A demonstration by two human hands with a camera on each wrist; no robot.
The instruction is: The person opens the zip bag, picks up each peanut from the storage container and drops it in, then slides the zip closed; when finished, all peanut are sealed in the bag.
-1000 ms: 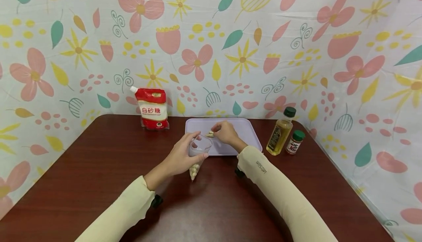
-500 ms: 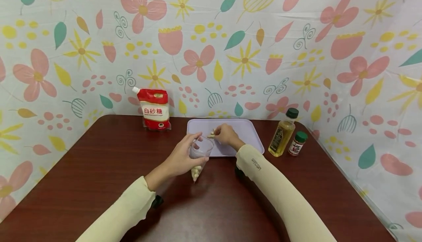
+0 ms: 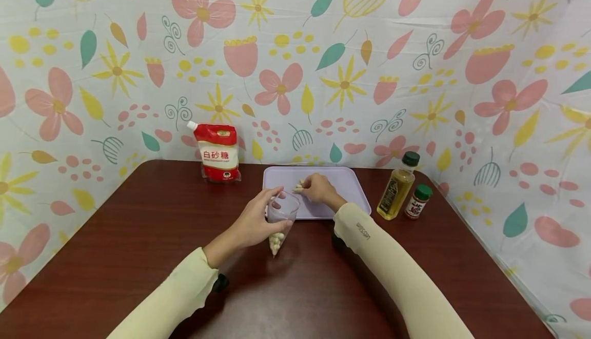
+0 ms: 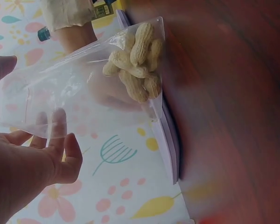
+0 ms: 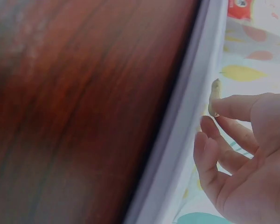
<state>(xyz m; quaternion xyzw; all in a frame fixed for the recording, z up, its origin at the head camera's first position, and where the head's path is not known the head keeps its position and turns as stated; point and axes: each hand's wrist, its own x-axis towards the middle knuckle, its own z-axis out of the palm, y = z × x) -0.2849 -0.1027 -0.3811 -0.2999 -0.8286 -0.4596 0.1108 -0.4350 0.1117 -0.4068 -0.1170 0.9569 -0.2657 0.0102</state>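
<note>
1. Behind everything, a white sheet (image 3: pixel 318 31) printed with pink, yellow and teal flowers and leaves is seen.
2. The dark red-brown tabletop (image 3: pixel 120 246) is set against it, its grain shown in the right wrist view.
3. A pale lilac tray (image 3: pixel 348 190) is placed near the far edge.
4. The left hand (image 3: pixel 253 220) is curved round the mouth of a bag, which is held between thumb and fingers; the right hand (image 3: pixel 320 189) is held over the tray, a peanut being pinched at its fingertips.
5. A red-and-white pouch (image 3: pixel 218 157) is stood left of the tray; a green-capped bottle of yellow liquid (image 3: pixel 394 195) is stood to the right.
6. The clear bag (image 4: pixel 77 84) is tapered to a corner pointed downward, its mouth spread wide; it is hung from the left hand, just nearer the wearer than the right hand.
7. A small green-lidded jar (image 3: pixel 416 203) is placed beside the bottle.
8. Tan, ridged peanuts (image 4: pixel 135 65) are gathered in the bag's lower corner, below the left hand.
9. The pinched peanut (image 5: pixel 215 99) is seen at the right thumb's tip, near the bag's mouth; whether the tray is touched by it cannot be told.
</note>
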